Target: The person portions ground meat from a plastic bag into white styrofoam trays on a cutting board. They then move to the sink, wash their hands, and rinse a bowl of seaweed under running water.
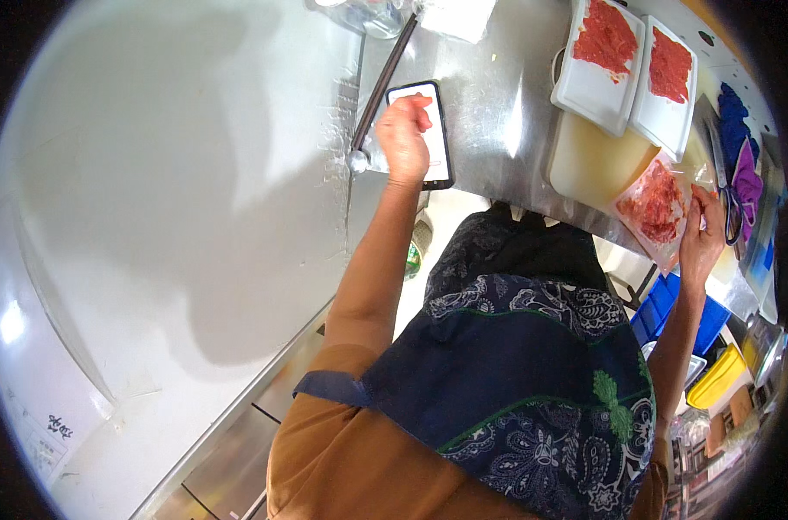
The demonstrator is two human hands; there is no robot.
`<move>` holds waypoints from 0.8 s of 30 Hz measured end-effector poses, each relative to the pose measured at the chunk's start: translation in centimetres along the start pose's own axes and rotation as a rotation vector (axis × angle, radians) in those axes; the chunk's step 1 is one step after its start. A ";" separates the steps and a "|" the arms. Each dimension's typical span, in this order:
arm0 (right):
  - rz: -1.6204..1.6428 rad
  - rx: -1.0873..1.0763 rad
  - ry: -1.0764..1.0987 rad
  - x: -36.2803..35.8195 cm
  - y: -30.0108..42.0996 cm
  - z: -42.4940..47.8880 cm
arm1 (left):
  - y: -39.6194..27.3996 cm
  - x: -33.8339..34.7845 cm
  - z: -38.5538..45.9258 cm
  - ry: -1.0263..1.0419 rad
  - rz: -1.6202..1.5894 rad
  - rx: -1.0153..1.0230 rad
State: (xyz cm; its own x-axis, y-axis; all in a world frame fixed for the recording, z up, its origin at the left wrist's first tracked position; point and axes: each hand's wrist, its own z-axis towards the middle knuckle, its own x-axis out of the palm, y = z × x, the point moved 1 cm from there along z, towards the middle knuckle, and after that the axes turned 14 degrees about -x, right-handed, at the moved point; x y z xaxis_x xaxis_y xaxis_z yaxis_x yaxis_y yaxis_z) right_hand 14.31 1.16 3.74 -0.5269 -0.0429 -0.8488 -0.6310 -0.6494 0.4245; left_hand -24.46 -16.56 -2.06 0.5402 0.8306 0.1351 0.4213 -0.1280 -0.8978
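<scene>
My left hand [405, 136] is over a smartphone [438, 146] with a lit white screen, lying on a stainless steel table [485, 84]; its fingers are partly bent, and whether they touch the screen is unclear. With my right hand [702, 224] I grip the edge of a clear plastic bag of raw minced meat [654, 205], at the corner of a pale cutting board [589, 162]. Beyond the bag, two white trays [589, 97] [670, 123] hold flattened red raw meat and rest partly on the board.
Dark chopsticks [384, 81] and a round metal piece [357, 161] lie along the wall edge, near a clear container [384, 23]. At right are a knife [712, 130], scissors [732, 211], and blue [732, 117] and purple cloths [747, 185]. Blue [660, 305] and yellow bins [717, 377] stand below.
</scene>
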 end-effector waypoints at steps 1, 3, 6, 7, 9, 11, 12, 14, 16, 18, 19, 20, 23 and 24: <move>-0.014 -0.023 -0.002 0.0 0.0 0.0 | -0.2 -0.7 0.8 0.050 -0.195 -0.009; -0.007 0.023 0.000 -0.1 -0.1 -0.4 | -1.0 -1.7 1.6 0.135 -0.480 -0.061; -0.021 0.021 -0.004 -0.1 -0.4 -0.8 | -1.5 -2.7 2.1 0.220 -0.634 -0.106; -0.030 0.011 -0.008 0.0 -0.3 -0.8 | -1.7 -2.9 2.1 0.220 -0.662 -0.124; -0.020 0.001 -0.012 0.1 -0.2 -0.9 | -1.8 -3.2 2.2 0.221 -0.672 -0.120; -0.015 -0.003 -0.011 0.1 -0.2 -0.9 | -1.8 -3.4 2.2 0.269 -0.678 -0.125; -0.013 -0.003 -0.006 0.1 -0.1 -0.9 | -1.8 -3.5 2.1 0.293 -0.681 -0.128; 0.000 0.017 -0.027 0.1 0.1 -0.8 | -2.1 -2.7 1.7 0.317 -0.651 -0.140; 0.019 0.051 -0.074 0.2 0.8 -0.2 | -2.6 -0.8 0.4 0.408 -0.565 -0.125; 0.363 0.215 -0.355 2.1 2.3 1.4 | -2.2 2.7 -2.2 0.552 -0.432 -0.086; 0.456 0.170 -0.425 3.2 4.0 3.0 | -0.8 4.6 -3.4 0.613 -0.517 -0.148; 0.500 0.197 -0.402 4.1 6.3 4.5 | 0.5 7.0 -4.5 0.686 -0.594 -0.207; 0.745 0.179 -0.473 7.1 11.1 7.5 | -0.7 12.9 -8.9 0.826 -0.015 0.075; 0.768 0.225 -0.474 7.7 11.2 8.0 | -1.6 13.9 -9.8 0.890 0.019 0.019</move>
State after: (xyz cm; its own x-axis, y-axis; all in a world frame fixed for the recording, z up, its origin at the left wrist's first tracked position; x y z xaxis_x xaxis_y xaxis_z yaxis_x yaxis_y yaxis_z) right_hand -1.38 -0.34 4.49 -0.9921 -0.0532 -0.1137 -0.0824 -0.4068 0.9098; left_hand -10.44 -10.12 5.39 0.9164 0.0982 0.3882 0.3982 -0.1218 -0.9092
